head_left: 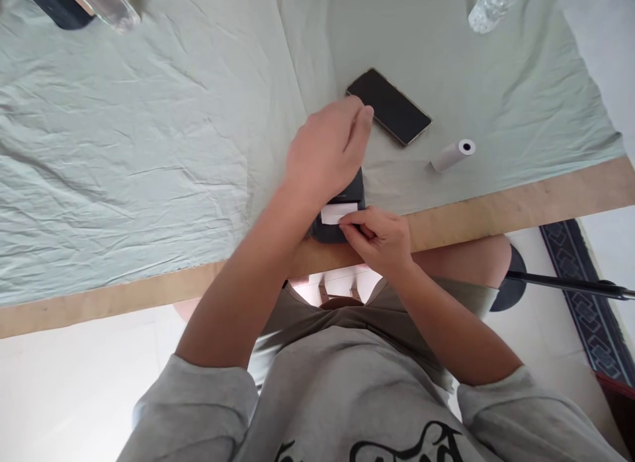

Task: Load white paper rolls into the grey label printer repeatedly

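A small black printer sits at the table's front edge, with a white paper strip across its front part. My right hand pinches the strip's right end between thumb and fingertips. Over the printer's far part arches my left hand, back upward and wrist bent. Its thumb lies against the curled fingers, whose tips are hidden, so what they grip does not show. Just beyond this hand, a dark-screened phone lies on the cloth. To the right rests a white paper roll on its side.
A wrinkled pale green cloth covers the table, leaving a wooden front edge bare. A clear plastic bottle lies at the far right. Dark and clear objects are cut off at the far left. My legs are under the table.
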The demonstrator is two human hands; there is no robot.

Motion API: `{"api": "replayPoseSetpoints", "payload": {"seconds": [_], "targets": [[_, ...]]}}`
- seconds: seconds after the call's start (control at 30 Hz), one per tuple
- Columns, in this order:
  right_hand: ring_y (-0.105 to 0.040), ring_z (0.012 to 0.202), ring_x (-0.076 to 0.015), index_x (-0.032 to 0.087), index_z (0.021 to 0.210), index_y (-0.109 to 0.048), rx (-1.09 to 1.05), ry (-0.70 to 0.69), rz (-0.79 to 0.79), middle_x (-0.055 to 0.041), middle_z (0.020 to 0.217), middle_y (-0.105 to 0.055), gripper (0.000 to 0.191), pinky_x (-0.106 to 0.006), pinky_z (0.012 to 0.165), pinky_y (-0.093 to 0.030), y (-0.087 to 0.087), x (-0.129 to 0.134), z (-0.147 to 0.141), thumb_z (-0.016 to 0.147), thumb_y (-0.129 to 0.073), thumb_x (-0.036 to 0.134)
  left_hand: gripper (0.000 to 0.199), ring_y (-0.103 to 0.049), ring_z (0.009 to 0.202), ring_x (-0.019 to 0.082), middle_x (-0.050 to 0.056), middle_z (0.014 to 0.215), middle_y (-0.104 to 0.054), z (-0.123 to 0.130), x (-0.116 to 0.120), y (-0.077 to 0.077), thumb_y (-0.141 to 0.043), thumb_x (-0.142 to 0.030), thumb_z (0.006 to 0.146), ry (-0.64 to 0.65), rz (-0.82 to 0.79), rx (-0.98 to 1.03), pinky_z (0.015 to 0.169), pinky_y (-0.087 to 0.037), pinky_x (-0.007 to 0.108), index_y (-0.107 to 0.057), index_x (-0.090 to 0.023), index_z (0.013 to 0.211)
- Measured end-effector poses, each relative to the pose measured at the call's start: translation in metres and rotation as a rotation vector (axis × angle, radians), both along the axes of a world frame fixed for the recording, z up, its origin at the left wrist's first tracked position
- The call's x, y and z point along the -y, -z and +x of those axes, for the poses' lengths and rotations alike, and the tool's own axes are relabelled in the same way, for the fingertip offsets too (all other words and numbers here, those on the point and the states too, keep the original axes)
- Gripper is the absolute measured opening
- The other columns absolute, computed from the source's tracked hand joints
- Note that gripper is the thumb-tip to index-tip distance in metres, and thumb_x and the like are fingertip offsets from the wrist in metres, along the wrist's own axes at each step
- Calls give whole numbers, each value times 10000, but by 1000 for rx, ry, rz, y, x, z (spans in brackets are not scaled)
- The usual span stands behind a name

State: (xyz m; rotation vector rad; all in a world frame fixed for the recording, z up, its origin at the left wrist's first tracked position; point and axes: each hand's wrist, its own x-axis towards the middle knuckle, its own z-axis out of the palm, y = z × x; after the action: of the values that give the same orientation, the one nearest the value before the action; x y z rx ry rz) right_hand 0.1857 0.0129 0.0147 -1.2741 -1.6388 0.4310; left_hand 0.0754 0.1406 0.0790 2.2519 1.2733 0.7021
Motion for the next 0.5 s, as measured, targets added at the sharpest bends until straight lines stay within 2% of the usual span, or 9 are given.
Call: {"api": "replayPoseSetpoints", "payload": {"seconds": [0.1,0.2,0.3,0.5], "targets": [[-382,492,-85,236,805,-728,-64,-38,-3,75,535,-440,143,-238,507,-365,-1,1,3,884,-638,157,362,-707,910,330,97,914,-709,21,-7,5,-393,-387,1089,4,-52,-230,832,-546,479,-675,-237,919],[-368,476,-79,225,785,-689,-119,-55,-103,80,521,-430,133,-237,500,-350,-3,2,7,892,-621,187,378,-732,924,353,101,882,-701,30,-2,13,-433,-377,1077,51,-111,-412,885,-546,509,-712,-194,899],[-385,481,-81,221,755,-633,-186,-50,-207,72,523,-456,174,-241,501,-338,-5,3,11,921,-584,220,406,-738,926,366,110,879,-709,30,3,17,-415,-374,1081,84,-101,-470,896,-547,528,-740,-181,933],[-406,488,-78,223,753,-605,-228,-45,-230,69,531,-478,188,-238,495,-304,-5,2,13,935,-565,243,411,-734,894,353,118,865,-717,32,0,17,-433,-354,1077,99,-80,-478,853,-557,520,-726,-177,849]]}}
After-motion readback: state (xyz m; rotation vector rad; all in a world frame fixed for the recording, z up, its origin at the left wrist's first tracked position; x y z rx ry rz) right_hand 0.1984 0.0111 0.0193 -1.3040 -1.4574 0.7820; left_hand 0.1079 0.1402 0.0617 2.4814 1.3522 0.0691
